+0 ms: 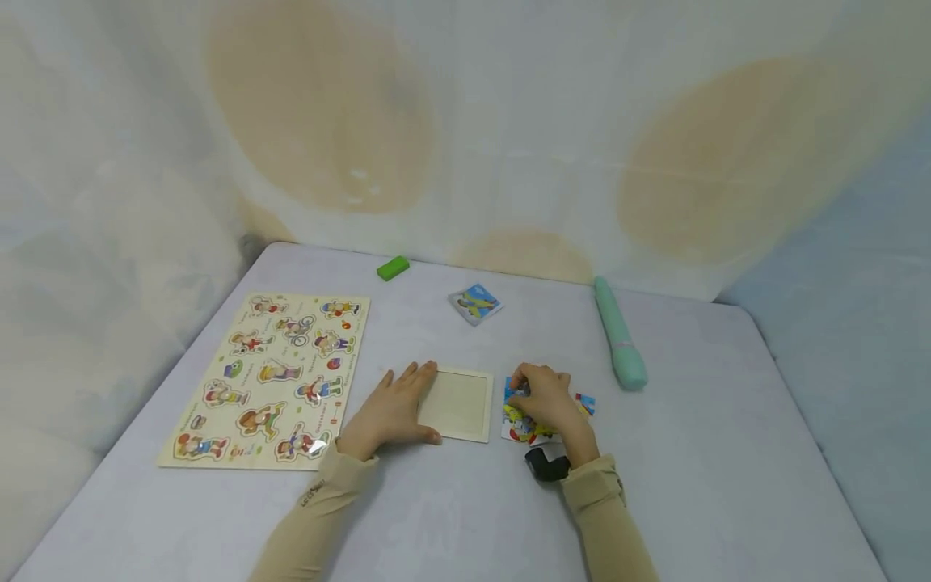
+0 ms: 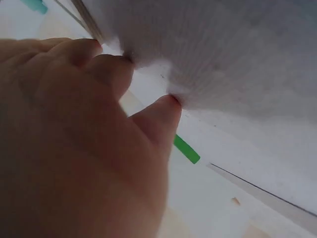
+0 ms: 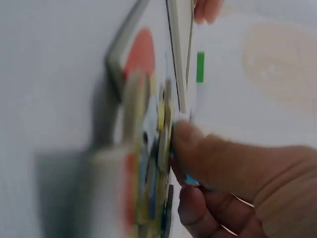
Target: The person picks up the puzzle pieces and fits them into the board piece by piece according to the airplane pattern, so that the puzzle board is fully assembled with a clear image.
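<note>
A shallow square wooden puzzle tray (image 1: 460, 406) lies bare at the table's middle. My left hand (image 1: 393, 411) rests at its left edge, fingers spread and thumb at the lower corner. Just right of the tray, colourful puzzle pieces (image 1: 511, 428) lie in a loose cluster, partly hidden under my right hand (image 1: 550, 398). That hand has its fingers curled down. In the right wrist view, a blue bit of a puzzle piece (image 3: 190, 180) shows between thumb and fingers; most of it is covered. Layered edges of other pieces (image 3: 153, 168) show beside the thumb.
A large peg board with cartoon figures (image 1: 272, 380) lies at left. Behind the tray are a green block (image 1: 393, 268) and a square picture packet (image 1: 476, 304). A mint-green tapered object (image 1: 621, 339) lies at back right. A black angular object (image 1: 545, 466) is by the right wrist.
</note>
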A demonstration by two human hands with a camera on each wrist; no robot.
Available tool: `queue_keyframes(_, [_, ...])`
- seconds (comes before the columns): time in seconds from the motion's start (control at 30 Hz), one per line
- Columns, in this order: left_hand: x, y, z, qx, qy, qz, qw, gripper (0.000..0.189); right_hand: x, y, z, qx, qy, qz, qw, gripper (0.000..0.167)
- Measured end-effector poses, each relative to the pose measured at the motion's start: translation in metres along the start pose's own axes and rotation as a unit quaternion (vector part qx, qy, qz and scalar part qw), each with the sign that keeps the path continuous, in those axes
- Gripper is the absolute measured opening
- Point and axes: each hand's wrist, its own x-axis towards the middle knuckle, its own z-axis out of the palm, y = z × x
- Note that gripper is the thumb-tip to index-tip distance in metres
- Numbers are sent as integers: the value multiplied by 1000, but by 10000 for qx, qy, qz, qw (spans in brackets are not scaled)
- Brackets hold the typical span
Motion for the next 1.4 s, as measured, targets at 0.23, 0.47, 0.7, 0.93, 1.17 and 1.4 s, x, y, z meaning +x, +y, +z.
queue_keyframes(0.23, [-2, -5, -4, -91, -162, 24, 9998, 118, 5, -6, 0, 1231, 310, 110, 9919, 18])
queue_keyframes(0.47, [-2, -4, -4, -53, -166, 72, 9998, 114, 20, -38, 9, 2051, -303, 214, 9780, 26])
queue_keyframes(0.7, [-1, -4, -1, 31, -128, 2, 9999, 114, 36, -69, 35, 2020, -794, 80, 9761, 22])
queue_keyframes(0.93, [-2, -5, -1, 93, -167, -9, 9998, 114, 43, -80, 51, 1632, -629, 67, 9846, 23])
queue_keyframes(1.17, [-3, -3, -4, 181, -32, 71, 9998, 111, 45, -85, 56, 251, 43, 213, 9994, 31])
queue_keyframes(1.4, [-4, -2, -2, 134, -122, -2, 9998, 112, 34, -58, 37, 1475, -4, -228, 9888, 23])
